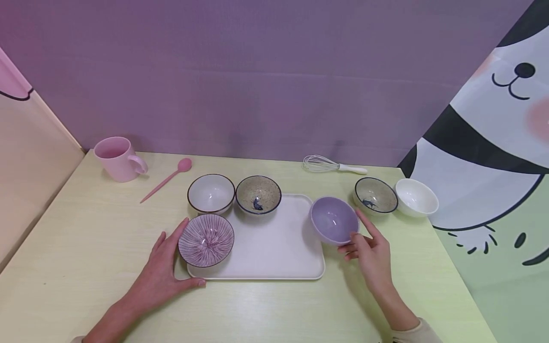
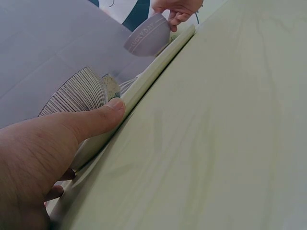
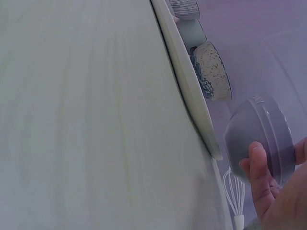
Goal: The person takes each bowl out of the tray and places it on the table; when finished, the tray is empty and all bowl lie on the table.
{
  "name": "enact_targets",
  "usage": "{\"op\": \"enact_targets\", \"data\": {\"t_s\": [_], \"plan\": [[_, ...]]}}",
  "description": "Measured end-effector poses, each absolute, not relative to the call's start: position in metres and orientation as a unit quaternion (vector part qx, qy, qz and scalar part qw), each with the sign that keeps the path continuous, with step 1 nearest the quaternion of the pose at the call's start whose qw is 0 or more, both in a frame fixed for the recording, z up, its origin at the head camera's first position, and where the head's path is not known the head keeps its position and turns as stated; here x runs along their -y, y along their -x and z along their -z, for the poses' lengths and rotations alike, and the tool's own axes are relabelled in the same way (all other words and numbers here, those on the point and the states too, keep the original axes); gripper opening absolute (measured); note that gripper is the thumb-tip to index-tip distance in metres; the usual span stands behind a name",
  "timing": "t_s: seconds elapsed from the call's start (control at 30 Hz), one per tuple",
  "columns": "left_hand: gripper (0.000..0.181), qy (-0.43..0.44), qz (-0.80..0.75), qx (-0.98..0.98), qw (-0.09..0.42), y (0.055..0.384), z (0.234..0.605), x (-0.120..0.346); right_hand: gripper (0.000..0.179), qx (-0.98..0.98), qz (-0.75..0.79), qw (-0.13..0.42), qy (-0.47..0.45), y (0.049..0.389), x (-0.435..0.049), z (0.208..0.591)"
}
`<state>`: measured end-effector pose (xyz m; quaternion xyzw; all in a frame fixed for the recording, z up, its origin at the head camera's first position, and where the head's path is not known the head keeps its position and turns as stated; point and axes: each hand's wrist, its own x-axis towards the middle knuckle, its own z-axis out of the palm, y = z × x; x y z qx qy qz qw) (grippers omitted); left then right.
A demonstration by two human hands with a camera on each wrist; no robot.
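Note:
In the head view my right hand (image 1: 372,255) grips a purple bowl (image 1: 334,220) by its right rim. The bowl is tilted over the right end of a white tray (image 1: 274,257), and the right wrist view shows its purple underside (image 3: 254,134) raised. My left hand (image 1: 158,271) lies spread at the tray's front-left corner, thumb along the front edge, fingers beside a purple-striped bowl (image 1: 207,240). That bowl sits on the tray's left end. Behind it stand a white bowl with a dark rim (image 1: 211,193) and a speckled bowl (image 1: 259,194).
A second speckled bowl (image 1: 376,195) and a plain white bowl (image 1: 416,197) stand to the right. At the back lies a whisk (image 1: 334,166). A pink mug (image 1: 117,159) and a pink spoon (image 1: 166,180) are at the left. A purple backdrop (image 1: 257,85) rises behind the table.

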<state>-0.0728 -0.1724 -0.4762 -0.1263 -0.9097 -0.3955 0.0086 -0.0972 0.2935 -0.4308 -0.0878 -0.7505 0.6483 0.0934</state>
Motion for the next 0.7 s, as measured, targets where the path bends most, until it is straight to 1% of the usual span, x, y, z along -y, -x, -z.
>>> {"op": "enact_targets", "data": {"t_s": [0.43, 0.7], "plan": [[0.145, 0.123, 0.399, 0.909, 0.004, 0.072, 0.476, 0.172, 0.062, 0.728, -0.668, 0.101, 0.117, 0.104, -0.302, 0.435], [0.146, 0.112, 0.4, 0.91, -0.006, 0.07, 0.475, 0.172, 0.064, 0.725, -0.669, 0.091, 0.139, 0.11, -0.307, 0.441]]}}
